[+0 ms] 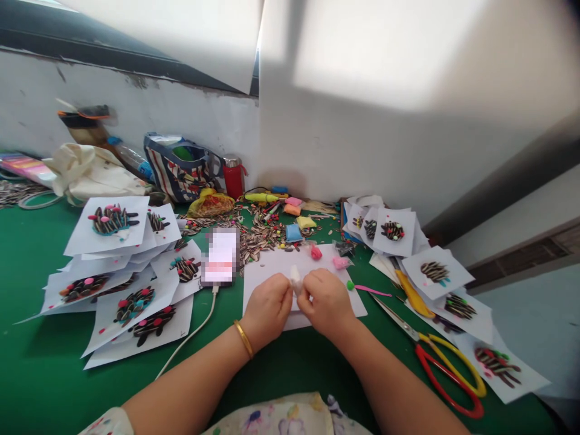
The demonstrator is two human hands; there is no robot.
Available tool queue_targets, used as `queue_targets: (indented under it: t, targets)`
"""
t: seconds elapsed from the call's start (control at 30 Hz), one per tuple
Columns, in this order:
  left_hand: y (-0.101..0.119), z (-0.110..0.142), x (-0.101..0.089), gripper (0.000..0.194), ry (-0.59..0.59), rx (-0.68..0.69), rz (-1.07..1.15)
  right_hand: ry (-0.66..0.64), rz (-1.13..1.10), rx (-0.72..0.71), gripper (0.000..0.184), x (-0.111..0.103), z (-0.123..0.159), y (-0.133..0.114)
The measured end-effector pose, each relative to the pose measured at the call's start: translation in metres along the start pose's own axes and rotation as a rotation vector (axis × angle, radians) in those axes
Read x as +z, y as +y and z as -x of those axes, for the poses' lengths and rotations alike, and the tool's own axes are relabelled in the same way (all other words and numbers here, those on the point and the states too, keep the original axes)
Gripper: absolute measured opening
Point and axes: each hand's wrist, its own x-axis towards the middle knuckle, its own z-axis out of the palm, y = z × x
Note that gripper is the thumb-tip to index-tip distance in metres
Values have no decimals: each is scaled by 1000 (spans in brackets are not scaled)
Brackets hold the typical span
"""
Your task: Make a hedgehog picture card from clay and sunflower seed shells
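Observation:
My left hand (267, 308) and my right hand (327, 302) meet over a blank white sheet (272, 269) on the green table. Both hands pinch a small white lump of clay (295, 279) between their fingertips. A gold bangle (243, 338) sits on my left wrist. Small pink clay pieces (316, 252) lie on the sheet just beyond my hands. A green clay dot (350, 284) and a thin pink clay strip (372, 291) lie to the right of my right hand.
Stacks of white cards with seed-and-clay hedgehogs lie at the left (131, 305) and right (437, 273). Red-and-yellow scissors (446, 365) lie at the right. A phone (220, 257) on a white cable, a sunflower seed pile (256, 232), clay blocks, a red bottle (233, 176) and bags sit behind.

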Motion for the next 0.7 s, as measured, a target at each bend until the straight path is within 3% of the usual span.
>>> queue_targets:
  t: [0.13, 0.27, 0.37, 0.43, 0.7]
  targets:
    - [-3, -3, -2, 24, 22, -90, 50, 4, -84, 69, 20, 0, -5, 9]
    - [-9, -8, -4, 24, 15, -237, 375, -62, -399, 56, 13, 3, -4, 19]
    - [-9, -11, -5, 23, -25, -285, 611, -153, -583, -45, 64, 6, -2, 23]
    - [-8, -12, -5, 23, -52, -299, 698, -213, -645, -66, 76, 9, -1, 25]
    - [-8, -10, -6, 21, -72, -327, 705, -159, -753, 78, 36, 11, -2, 22]
